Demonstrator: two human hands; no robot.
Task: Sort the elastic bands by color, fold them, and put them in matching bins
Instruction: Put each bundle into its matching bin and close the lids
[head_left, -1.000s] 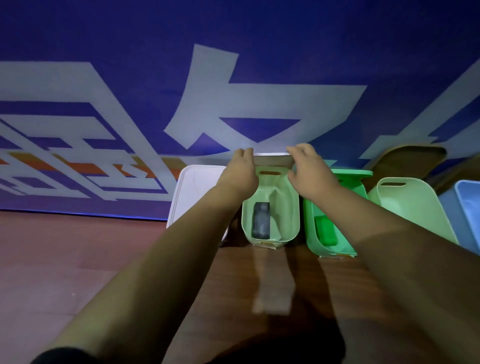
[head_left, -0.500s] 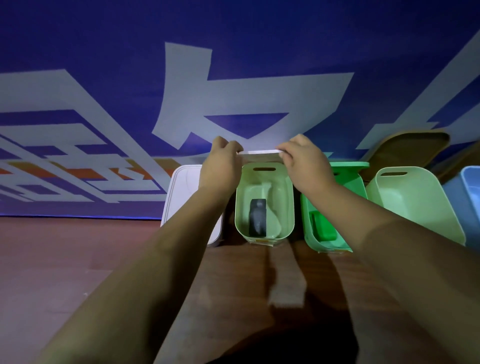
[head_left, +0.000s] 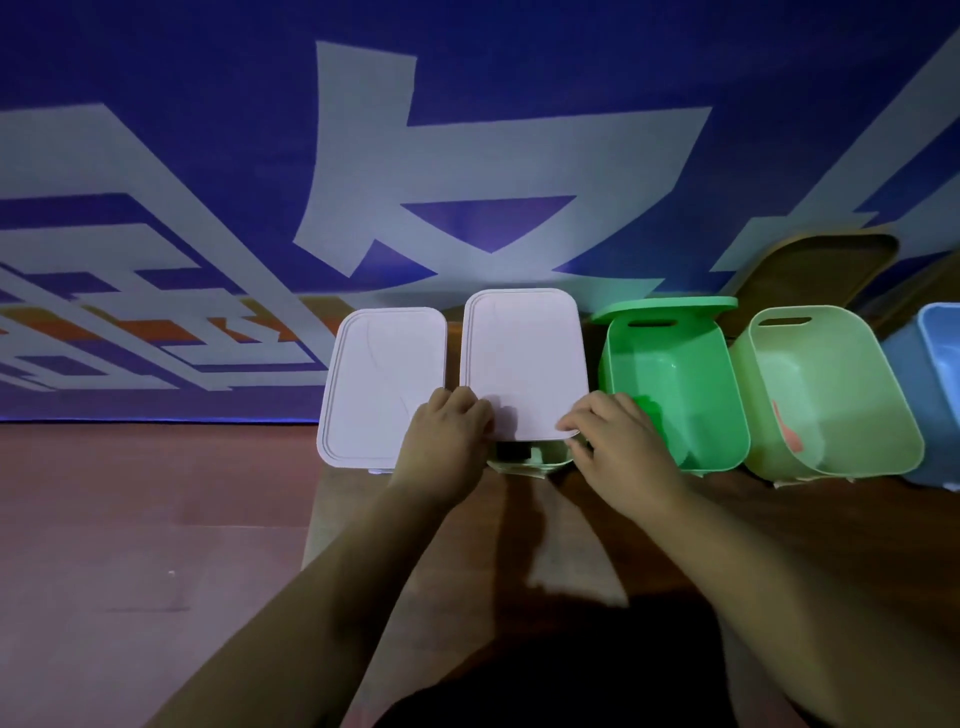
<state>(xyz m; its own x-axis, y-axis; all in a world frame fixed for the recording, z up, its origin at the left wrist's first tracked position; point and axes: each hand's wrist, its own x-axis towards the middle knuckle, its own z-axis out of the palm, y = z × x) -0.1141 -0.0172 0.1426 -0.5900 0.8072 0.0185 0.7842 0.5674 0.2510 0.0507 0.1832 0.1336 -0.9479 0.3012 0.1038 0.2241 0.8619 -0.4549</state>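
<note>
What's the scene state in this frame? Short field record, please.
left hand: holds the near edge of the white lid
right hand: holds the same lid's near right corner
lid state: lies over the pale green bin, near end uncovered
in that bin: dark band shows in the gap
left neighbour: closed white bin
right neighbours: bright green bin, open; light green bin with a pinkish band; blue bin at the frame edge

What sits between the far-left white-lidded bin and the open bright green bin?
In the head view, one pale green plastic bin, nearly covered by a white rectangular plastic lid whose near edge the left hand and right hand hold.
</note>
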